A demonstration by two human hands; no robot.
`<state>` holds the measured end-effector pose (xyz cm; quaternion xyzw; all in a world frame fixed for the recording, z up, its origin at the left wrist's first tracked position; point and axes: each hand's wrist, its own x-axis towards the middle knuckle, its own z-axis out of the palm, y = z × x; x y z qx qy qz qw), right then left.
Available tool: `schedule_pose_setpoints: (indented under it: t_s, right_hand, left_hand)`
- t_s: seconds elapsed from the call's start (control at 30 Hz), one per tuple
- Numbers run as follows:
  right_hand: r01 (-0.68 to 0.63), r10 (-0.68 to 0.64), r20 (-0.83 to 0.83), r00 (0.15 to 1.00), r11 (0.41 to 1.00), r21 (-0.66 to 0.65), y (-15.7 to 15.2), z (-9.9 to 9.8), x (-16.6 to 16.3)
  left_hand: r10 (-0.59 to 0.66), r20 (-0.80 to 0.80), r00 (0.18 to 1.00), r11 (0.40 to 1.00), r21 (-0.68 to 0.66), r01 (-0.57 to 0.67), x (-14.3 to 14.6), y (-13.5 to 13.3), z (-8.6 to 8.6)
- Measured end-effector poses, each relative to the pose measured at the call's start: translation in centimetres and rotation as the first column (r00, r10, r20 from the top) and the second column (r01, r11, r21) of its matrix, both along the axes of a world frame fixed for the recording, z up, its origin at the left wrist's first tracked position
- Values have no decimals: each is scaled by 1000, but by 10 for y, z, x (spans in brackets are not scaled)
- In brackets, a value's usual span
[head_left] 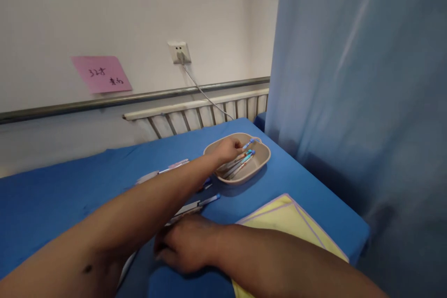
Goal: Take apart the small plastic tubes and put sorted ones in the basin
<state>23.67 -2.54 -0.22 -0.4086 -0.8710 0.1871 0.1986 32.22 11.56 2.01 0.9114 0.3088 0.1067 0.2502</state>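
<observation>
My left hand [228,149] reaches across the blue-covered table [70,195] into a beige tray [262,157]. Its fingers are closed round a pen with a blue cap [248,143]. Several more blue-capped pens [240,164] lie in the tray under the hand. My right hand [185,244] rests low on the table near me, with its fingers curled down. It lies over the near end of some loose pens [199,204], and what it grips is hidden. A white object [126,264] shows just left of it.
A folded yellow cloth [286,219] lies at the table's near right. More pens [167,167] lie behind my left forearm. A blue curtain [356,79] hangs close on the right. On the wall behind are a pink note [101,73], a socket with a cable [179,52] and a radiator [195,118].
</observation>
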Motion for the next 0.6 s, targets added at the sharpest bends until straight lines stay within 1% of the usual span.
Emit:
schedule_pose_setpoints:
  t_s: [0.17,0.3,0.5,0.6]
  right_hand:
    - [3,-3,30,1000,1000,-3,3,-3,-1]
    - [-6,5,21,1000,1000,28,3,-5,-1]
    - [-1,3,63,998,1000,-21,1,3,-2]
    - [2,1,40,999,998,-61,3,1,-3]
  left_hand:
    - [10,-222,975,998,70,6,3,-1,-12]
    - [32,-345,938,996,94,0,6,-2,-16]
    - [61,-404,913,993,115,-15,10,-2,-17]
    - [66,-397,915,993,120,-20,10,-3,-17]
